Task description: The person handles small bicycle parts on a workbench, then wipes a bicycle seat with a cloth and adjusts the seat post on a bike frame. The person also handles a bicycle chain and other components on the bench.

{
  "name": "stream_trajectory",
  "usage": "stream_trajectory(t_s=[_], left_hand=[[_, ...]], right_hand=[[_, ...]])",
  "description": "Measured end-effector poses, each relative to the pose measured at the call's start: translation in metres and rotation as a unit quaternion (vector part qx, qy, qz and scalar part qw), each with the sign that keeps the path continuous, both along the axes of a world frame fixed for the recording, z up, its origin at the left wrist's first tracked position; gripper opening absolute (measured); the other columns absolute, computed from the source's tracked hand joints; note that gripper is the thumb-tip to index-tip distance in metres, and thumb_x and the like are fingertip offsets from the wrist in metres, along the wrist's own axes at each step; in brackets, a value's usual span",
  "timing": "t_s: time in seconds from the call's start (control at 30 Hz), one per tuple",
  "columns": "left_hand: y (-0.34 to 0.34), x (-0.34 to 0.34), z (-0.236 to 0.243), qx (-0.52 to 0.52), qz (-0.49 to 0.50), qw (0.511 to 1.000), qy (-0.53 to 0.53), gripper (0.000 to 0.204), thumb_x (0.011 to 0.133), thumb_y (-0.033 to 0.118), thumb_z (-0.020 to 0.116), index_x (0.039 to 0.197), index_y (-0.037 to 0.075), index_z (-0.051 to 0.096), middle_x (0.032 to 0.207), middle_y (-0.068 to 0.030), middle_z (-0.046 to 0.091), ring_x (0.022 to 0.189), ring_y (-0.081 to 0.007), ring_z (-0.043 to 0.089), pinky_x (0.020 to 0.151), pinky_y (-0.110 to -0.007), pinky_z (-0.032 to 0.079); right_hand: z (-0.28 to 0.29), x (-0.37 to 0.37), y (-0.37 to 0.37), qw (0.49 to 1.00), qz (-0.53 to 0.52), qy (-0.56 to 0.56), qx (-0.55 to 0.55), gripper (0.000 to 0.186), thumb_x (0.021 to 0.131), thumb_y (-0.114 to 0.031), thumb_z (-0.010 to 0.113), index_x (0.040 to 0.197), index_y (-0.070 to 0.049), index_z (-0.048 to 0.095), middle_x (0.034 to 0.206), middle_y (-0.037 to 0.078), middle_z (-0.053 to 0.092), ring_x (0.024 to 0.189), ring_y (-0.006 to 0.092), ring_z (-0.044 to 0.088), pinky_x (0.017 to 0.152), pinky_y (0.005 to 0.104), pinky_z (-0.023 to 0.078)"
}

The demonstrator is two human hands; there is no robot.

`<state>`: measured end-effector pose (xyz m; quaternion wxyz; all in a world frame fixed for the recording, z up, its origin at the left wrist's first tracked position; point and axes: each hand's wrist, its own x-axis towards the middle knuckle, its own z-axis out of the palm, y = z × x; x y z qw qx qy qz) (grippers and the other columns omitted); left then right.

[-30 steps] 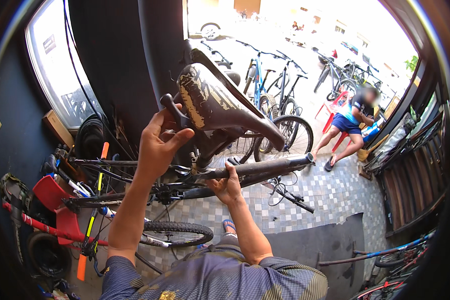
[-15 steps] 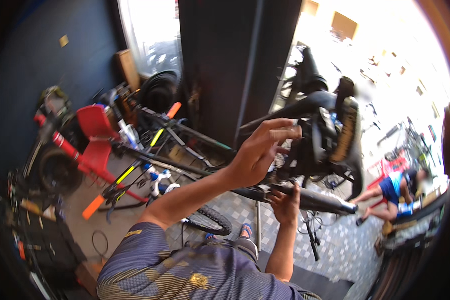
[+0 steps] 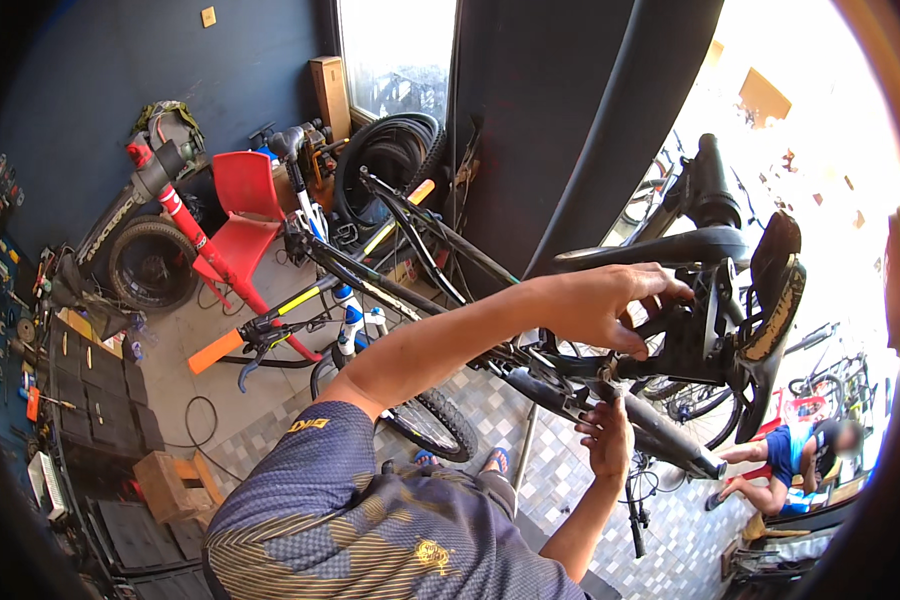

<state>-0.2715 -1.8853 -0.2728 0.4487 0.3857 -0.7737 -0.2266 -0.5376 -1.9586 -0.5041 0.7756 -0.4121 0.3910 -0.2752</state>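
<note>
A black bicycle saddle (image 3: 773,300) with a worn, yellowish edge sits tilted on its clamp at the right. My left hand (image 3: 610,308) reaches across to it, fingers closed on the rails and clamp (image 3: 692,340) beneath the saddle. Just below, my right hand (image 3: 607,437) is curled around the dark seat post (image 3: 670,440) from underneath. The black bike frame (image 3: 370,275) runs from there back to the left. Whether a tool is in either hand is hidden.
A red plastic chair (image 3: 238,205), stacked tyres (image 3: 390,160) and a red-forked bike (image 3: 175,210) stand at the back. Dark tool cases (image 3: 100,385) and a wooden box (image 3: 168,485) line the left. A person in blue (image 3: 798,460) sits by parked bikes at the right.
The view has swung left and tilted. My left hand has slid from the saddle's side to the clamp beneath it. My right hand stays on the seat post.
</note>
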Motion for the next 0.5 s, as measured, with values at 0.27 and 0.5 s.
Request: stream_trajectory(t_s=[0.27, 0.5], left_hand=[[0.009, -0.001, 0.001, 0.019, 0.011, 1.0, -0.004, 0.07, 0.087, -0.001, 0.077, 0.149, -0.004, 0.047, 0.13, -0.0185, 0.062, 0.113, -0.026, 0.067, 0.09, -0.037, 0.065], [-0.005, 0.003, -0.006, -0.151, 0.108, 0.974, -0.132, 0.061, 0.086, -0.007, 0.07, 0.141, 0.015, 0.058, 0.131, -0.0159, 0.057, 0.117, -0.0358, 0.065, 0.095, -0.044, 0.057]], right_hand=[[0.067, -0.02, -0.013, 0.948, -0.113, 0.059, -0.291, 0.031, 0.107, -0.037, 0.062, 0.11, -0.006, 0.063, 0.075, 0.002, 0.066, 0.058, 0.0129, 0.065, 0.047, 0.024, 0.043], [0.097, -0.007, -0.065, 0.875, -0.142, -0.363, -0.288, 0.028, 0.109, -0.025, 0.058, 0.127, -0.005, 0.063, 0.113, 0.007, 0.073, 0.094, 0.0147, 0.067, 0.074, 0.0292, 0.052]])
